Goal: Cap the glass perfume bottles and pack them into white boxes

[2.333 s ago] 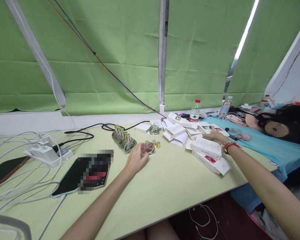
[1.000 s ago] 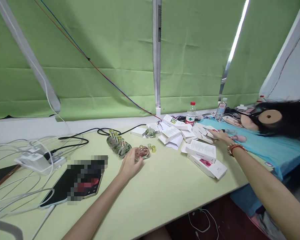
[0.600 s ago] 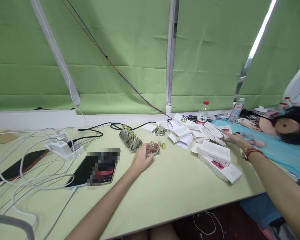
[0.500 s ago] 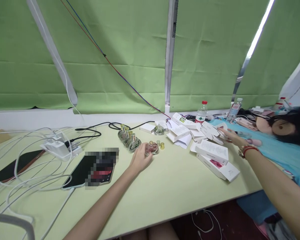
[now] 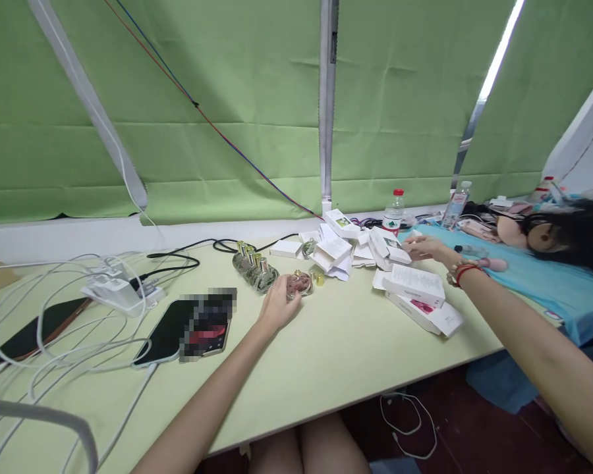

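My left hand (image 5: 277,304) is closed round the left side of a small clear glass bottle (image 5: 301,284) with reddish-pink contents and a gold top, which stands on the table. Just right of that bottle is a small gold cap (image 5: 319,278). A row of similar green-tinted bottles (image 5: 257,270) with gold tops stands to the left of the hand. My right hand (image 5: 426,248), fingers stretched out, touches the right side of a heap of white cardboard boxes (image 5: 389,247). Another clear bottle (image 5: 309,247) is partly hidden behind the heap.
Two white boxes (image 5: 418,286) lie nearer the table's front edge. Phones (image 5: 163,329), a white power strip (image 5: 116,289) and tangled cables fill the left. A red-capped water bottle (image 5: 393,214) stands behind the heap. Blue cloth (image 5: 534,263) covers the right side.
My right hand has moved left, and the heap of white boxes has shifted left with it, covering more of the clear bottle behind. My left hand stays on its bottle.
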### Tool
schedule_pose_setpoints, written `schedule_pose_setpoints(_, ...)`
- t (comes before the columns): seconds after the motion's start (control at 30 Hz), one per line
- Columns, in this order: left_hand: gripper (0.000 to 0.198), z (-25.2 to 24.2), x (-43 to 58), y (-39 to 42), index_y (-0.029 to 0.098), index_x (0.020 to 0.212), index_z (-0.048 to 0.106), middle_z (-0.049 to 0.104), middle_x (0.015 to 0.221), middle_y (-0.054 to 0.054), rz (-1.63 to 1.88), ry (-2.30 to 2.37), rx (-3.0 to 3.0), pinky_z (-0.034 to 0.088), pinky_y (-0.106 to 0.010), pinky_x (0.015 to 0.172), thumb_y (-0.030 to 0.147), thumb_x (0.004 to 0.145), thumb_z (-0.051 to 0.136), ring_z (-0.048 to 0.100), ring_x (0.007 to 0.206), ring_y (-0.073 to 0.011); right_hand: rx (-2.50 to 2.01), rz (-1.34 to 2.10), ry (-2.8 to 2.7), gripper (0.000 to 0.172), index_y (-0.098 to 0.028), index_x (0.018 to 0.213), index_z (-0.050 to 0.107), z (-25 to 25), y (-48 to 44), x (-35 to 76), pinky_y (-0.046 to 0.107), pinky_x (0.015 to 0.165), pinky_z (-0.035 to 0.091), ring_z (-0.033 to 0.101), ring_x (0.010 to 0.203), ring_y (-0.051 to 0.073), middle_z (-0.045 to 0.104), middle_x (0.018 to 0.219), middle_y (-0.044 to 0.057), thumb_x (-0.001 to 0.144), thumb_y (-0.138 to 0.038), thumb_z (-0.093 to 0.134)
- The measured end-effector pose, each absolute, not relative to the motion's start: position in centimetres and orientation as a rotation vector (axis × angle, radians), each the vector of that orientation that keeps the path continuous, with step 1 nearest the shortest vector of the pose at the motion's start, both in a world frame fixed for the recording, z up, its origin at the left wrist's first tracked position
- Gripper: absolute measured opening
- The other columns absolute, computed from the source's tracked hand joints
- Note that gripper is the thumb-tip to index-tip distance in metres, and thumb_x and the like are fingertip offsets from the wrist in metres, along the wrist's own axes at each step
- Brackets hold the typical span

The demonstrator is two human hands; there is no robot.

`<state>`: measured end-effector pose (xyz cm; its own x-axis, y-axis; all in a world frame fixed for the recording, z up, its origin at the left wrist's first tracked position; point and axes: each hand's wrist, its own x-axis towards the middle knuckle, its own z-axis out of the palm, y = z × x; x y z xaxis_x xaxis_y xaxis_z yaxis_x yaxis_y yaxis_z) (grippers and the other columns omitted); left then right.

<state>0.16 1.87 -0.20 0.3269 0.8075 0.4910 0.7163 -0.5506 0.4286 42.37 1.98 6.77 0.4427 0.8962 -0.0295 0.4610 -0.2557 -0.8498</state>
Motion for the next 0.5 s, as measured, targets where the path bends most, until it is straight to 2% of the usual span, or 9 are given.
schedule_pose_setpoints(0.1,0.031,-0.3,0.2,1.9,0.017,0.11,0.046,0.059,0.109,-0.01,1.044,1.414,2.439,0.044,-0.041,0.089,0.027,0.081,0.045,0.056,0.104,-0.0253,-1.908,0.662,-1.028,0.026,-0.017,0.087,0.066,7.5,1.7,43.5,0.028,0.064,0.056,0.068,0.075,0.022,0.071,0.082,0.011,0.063,-0.022,0.074)
schedule_pose_setpoints(0.2,0.03,-0.3,0.3,2.0,0.017,0.109,0.046,0.059,0.109,-0.01,1.063,1.408,2.433,0.044,-0.041,0.09,0.026,0.08,0.045,0.056,0.104,-0.0253,-2.033,0.341,-1.017,0.025,-0.017,0.093,0.068,8.6,1.8,44.4,0.029,0.062,0.054,0.067,0.073,0.021,0.07,0.078,0.008,0.069,-0.02,0.065)
schedule_pose_setpoints(0.3,0.029,-0.2,0.3,2.0,0.018,0.108,0.046,0.059,0.109,-0.01,1.053,1.402,2.427,0.043,-0.041,0.091,0.026,0.081,0.045,0.055,0.105,-0.0251,-2.142,0.159,-1.202,0.028,-0.017,0.097,0.07,9.6,2.2,44.4,0.032,0.067,0.052,0.066,0.077,0.024,0.07,0.075,0.007,0.073,-0.024,0.059)
schedule_pose_setpoints(0.4,0.028,-0.1,0.2,1.9,0.018,0.108,0.046,0.059,0.11,-0.01,1.035,1.403,2.421,0.043,-0.041,0.091,0.026,0.081,0.045,0.055,0.106,-0.0252,-2.097,0.262,-1.55,0.041,-0.014,0.107,0.067,9.6,2.5,43.0,0.037,0.081,0.05,0.063,0.097,0.029,0.07,0.097,0.013,0.081,-0.041,0.05)
schedule_pose_setpoints(0.5,0.028,0.0,0.2,1.8,0.019,0.108,0.046,0.059,0.109,-0.009,1.031,1.397,2.418,0.044,-0.041,0.09,0.026,0.081,0.045,0.056,0.105,-0.025,-2.091,0.406,-1.701,0.071,-0.016,0.13,0.052,8.5,2.7,40.7,0.047,0.096,0.041,0.048,0.121,0.034,0.051,0.134,0.017,0.076,-0.062,0.05)
